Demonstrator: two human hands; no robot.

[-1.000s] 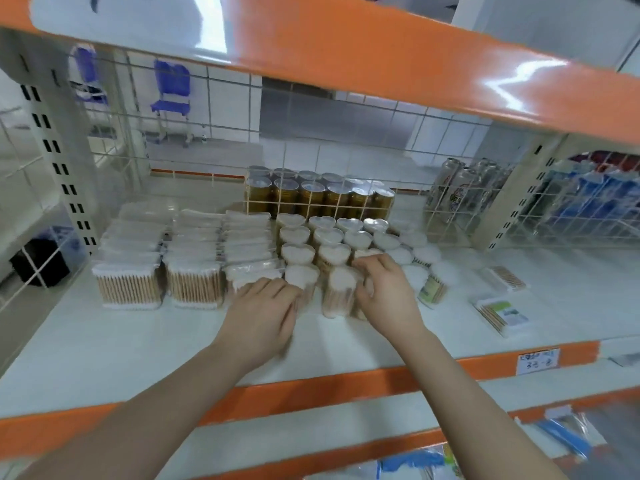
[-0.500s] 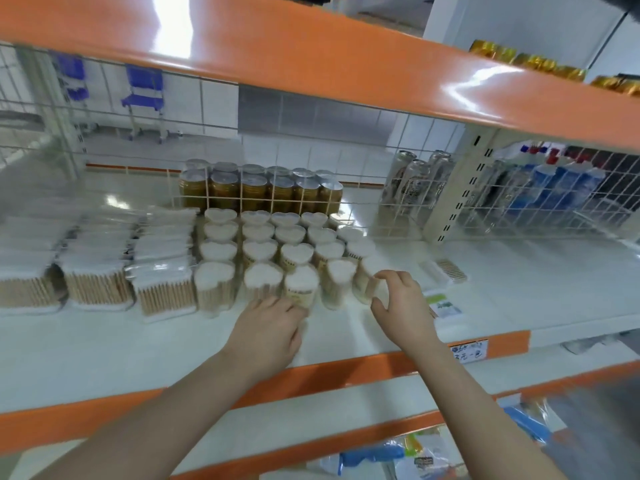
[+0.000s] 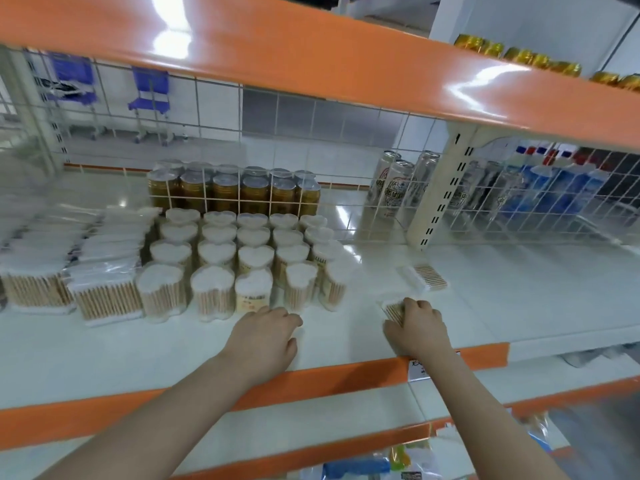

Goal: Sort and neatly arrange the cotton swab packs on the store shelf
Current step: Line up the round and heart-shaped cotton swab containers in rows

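Near front edge of shelf (image 3: 104, 351): left hand (image 3: 265, 336) resting on bare surface, fingers loosely curled, holding nothing, just short of front row of jars (image 3: 252, 289). Right hand (image 3: 417, 327) further right along same edge, fingers curled down over flat pack (image 3: 391, 310); gripping or only pressing, cannot tell. Second flat pack (image 3: 424, 277) lying loose behind, toward mid-depth. Jars upright in rows back to wire grid; bagged swabs (image 3: 107, 296) stacked at left. Judged: flat packs light, thin, slick film, likely to slide not lift; pinch by long edges. Jars light, rigid, tippy; take by sides.
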